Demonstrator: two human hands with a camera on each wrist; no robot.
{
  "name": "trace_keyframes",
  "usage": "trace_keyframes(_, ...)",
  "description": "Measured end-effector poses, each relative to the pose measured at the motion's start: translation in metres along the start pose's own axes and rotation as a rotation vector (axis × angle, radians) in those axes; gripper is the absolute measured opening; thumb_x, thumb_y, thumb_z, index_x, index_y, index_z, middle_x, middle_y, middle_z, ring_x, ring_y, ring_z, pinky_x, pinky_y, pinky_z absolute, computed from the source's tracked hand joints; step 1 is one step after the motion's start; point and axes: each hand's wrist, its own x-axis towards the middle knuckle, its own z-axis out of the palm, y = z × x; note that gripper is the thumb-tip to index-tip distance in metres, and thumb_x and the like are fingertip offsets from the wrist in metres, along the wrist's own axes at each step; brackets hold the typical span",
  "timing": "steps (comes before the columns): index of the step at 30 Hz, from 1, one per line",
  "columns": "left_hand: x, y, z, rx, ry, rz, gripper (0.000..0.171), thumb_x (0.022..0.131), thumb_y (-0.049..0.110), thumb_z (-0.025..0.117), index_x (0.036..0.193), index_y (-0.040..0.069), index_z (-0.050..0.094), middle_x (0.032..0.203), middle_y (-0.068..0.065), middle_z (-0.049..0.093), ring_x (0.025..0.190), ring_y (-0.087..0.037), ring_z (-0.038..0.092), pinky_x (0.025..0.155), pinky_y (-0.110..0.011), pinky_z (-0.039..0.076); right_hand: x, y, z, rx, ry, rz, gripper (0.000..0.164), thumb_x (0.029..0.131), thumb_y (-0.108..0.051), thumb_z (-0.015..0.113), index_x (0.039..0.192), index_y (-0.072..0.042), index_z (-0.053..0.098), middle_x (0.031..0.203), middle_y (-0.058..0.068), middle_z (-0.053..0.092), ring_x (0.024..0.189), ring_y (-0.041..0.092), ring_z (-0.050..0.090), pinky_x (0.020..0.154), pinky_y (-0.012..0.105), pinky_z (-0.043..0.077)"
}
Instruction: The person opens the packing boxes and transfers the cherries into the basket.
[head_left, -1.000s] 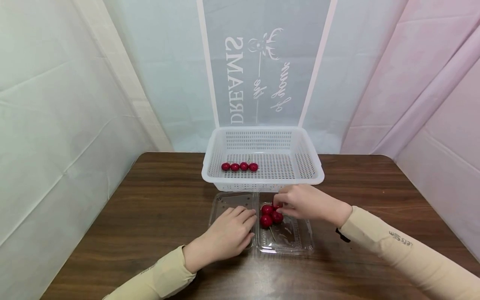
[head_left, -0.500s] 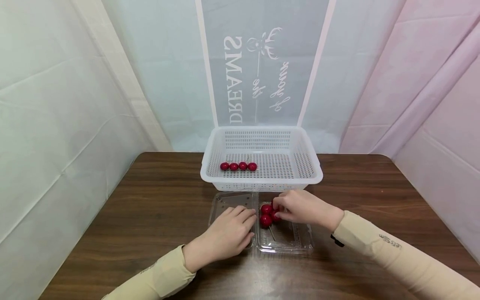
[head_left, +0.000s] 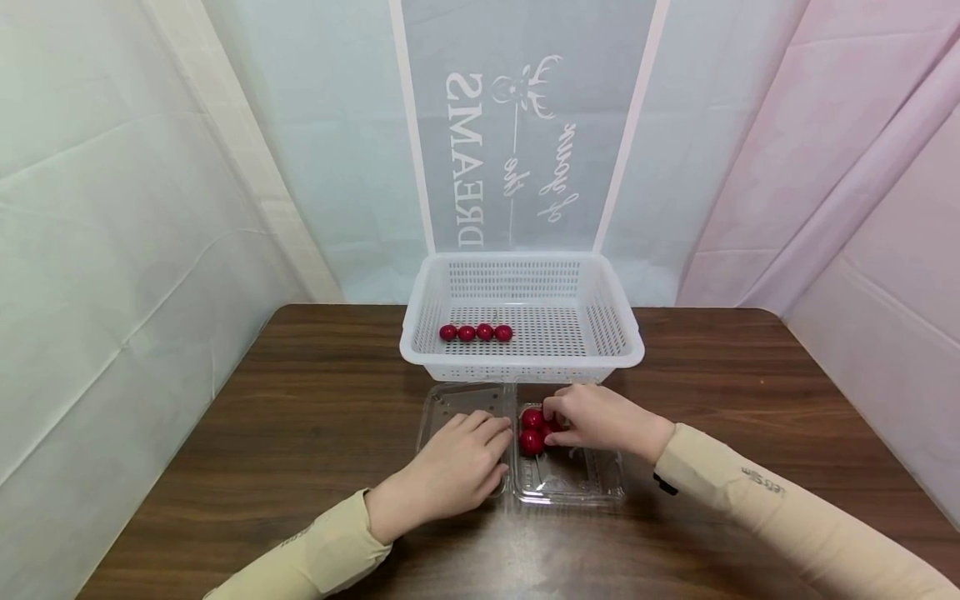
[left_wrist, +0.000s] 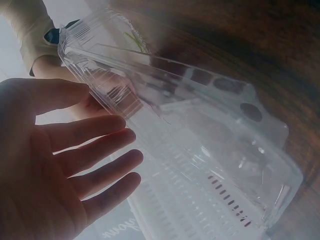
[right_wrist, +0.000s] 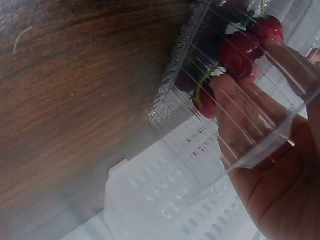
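Observation:
A clear plastic clamshell box (head_left: 564, 483) lies opened flat on the table, its lid (head_left: 448, 406) to the left and its tray to the right. My left hand (head_left: 448, 471) rests on the lid with fingers extended; the left wrist view shows those fingers (left_wrist: 107, 162) straight and spread along the clear plastic. Inside the tray, several red cherries (head_left: 532, 442) sit grouped at the upper left. My right hand (head_left: 603, 421) reaches in from the right, thumb and fingers around a cherry (right_wrist: 235, 55) beside the others. Green stems show on some cherries, and the hand partly covers the group.
Just behind the clamshell stands a white perforated plastic basket (head_left: 525, 362). Several cherries (head_left: 504, 333) lie in a row at its front left. The dark wooden table (head_left: 337, 375) is bordered by pale curtains (head_left: 112, 250) at the back and sides.
My right hand has shifted slightly left and toward me within the tray, covering more of the right-hand cherries. My left hand stays put on the lid.

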Motion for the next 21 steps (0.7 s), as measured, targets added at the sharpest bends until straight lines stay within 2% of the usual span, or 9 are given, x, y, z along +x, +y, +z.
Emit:
trace_keyframes(8, 0.0004, 0.0000, 0.0003, 0.002, 0.003, 0.000, 0.040, 0.091, 0.035, 0.057, 0.120, 0.009, 0.062, 0.124, -0.004, 0.061, 0.111, -0.019, 0.054, 0.087, -0.034, 0.046, 0.0010, -0.0001, 0.0027, 0.029, -0.036, 0.027, 0.026, 0.076, -0.035, 0.077, 0.087, -0.013, 0.068, 0.074, -0.005, 0.061, 0.057, 0.001, 0.046, 0.055, 0.019, 0.043)
trace_keyframes(21, 0.0007, -0.0007, 0.0008, -0.004, 0.011, 0.004, 0.038, 0.090, 0.034, 0.058, 0.118, 0.009, 0.063, 0.123, -0.004, 0.061, 0.110, -0.019, 0.054, 0.086, -0.034, 0.047, 0.0022, 0.0015, 0.0055, 0.067, -0.027, 0.002, 0.023, 0.076, -0.027, 0.079, 0.089, -0.011, 0.068, 0.078, -0.002, 0.063, 0.057, 0.000, 0.046, 0.054, 0.018, 0.042)
